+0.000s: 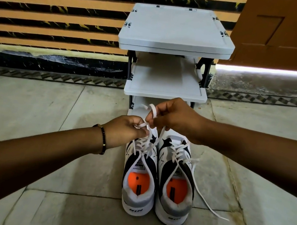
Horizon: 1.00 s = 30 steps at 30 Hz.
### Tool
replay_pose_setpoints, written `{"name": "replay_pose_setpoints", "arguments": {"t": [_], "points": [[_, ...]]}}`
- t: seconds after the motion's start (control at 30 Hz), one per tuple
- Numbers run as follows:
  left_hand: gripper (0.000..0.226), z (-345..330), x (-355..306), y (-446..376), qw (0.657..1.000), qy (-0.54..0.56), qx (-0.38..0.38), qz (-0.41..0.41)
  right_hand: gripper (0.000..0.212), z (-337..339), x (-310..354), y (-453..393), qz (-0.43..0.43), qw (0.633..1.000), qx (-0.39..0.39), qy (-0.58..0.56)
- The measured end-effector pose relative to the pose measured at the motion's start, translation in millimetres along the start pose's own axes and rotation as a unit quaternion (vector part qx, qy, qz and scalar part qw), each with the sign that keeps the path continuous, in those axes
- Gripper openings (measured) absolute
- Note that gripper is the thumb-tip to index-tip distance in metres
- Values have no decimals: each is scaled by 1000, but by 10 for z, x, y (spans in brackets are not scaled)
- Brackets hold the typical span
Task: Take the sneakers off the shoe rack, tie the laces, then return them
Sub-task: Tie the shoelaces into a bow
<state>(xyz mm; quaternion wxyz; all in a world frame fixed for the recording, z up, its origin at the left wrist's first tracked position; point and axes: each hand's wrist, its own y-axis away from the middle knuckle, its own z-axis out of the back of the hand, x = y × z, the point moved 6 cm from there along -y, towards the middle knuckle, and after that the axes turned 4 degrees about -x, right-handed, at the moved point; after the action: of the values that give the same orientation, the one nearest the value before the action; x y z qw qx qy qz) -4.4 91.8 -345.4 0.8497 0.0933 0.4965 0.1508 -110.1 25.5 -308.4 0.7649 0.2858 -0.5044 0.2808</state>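
Two white, navy and grey sneakers with orange insoles stand side by side on the floor, heels toward me. Above the left sneaker (138, 182) my left hand (126, 128) pinches one white lace end, and my right hand (173, 117) holds the other end, looped over a finger. Both lace ends are pulled up taut from the left sneaker. The right sneaker (174, 188) has loose laces (207, 203) that trail onto the floor to its right. The white shoe rack (167, 88) stands just behind the sneakers, and its visible shelves hold nothing.
Grey stone floor tiles (50, 109) spread around the sneakers. Behind the rack runs a wall with orange and black stripes (53, 16). A brown wooden door (284, 32) stands at the upper right, with bright light under it.
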Motion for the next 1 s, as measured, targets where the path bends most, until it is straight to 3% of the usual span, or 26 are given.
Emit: {"name": "replay_pose_setpoints", "arguments": {"t": [0.07, 0.17, 0.4, 0.5, 0.63, 0.73, 0.87, 1.0], "points": [[19, 3, -25, -3, 1000, 7, -18, 6, 15, 16, -10, -2, 4, 1000, -4, 9], [11, 20, -67, -20, 997, 61, -24, 36, 13, 45, -16, -23, 19, 1000, -16, 12], [37, -47, 15, 13, 972, 201, -10, 120, 13, 25, -9, -20, 64, 997, -11, -43], [30, -49, 17, 14, 960, 243, -7, 136, 12, -23, -19, -2, 86, 996, -12, -20], [31, 20, 33, 28, 947, 270, -44, 168, 14, -54, -82, 50, 52, 995, -26, -83], [34, 89, 117, 18, 932, 298, -103, 176, 16, 32, -201, 41, 2, 992, -83, -90], [23, 372, 412, -24, 901, 342, -196, 182, 19, 232, -497, 20, -82, 987, -137, -19], [30, 556, 831, -36, 918, 240, -207, 240, 22, 458, -738, 38, -113, 957, -129, 234]]}}
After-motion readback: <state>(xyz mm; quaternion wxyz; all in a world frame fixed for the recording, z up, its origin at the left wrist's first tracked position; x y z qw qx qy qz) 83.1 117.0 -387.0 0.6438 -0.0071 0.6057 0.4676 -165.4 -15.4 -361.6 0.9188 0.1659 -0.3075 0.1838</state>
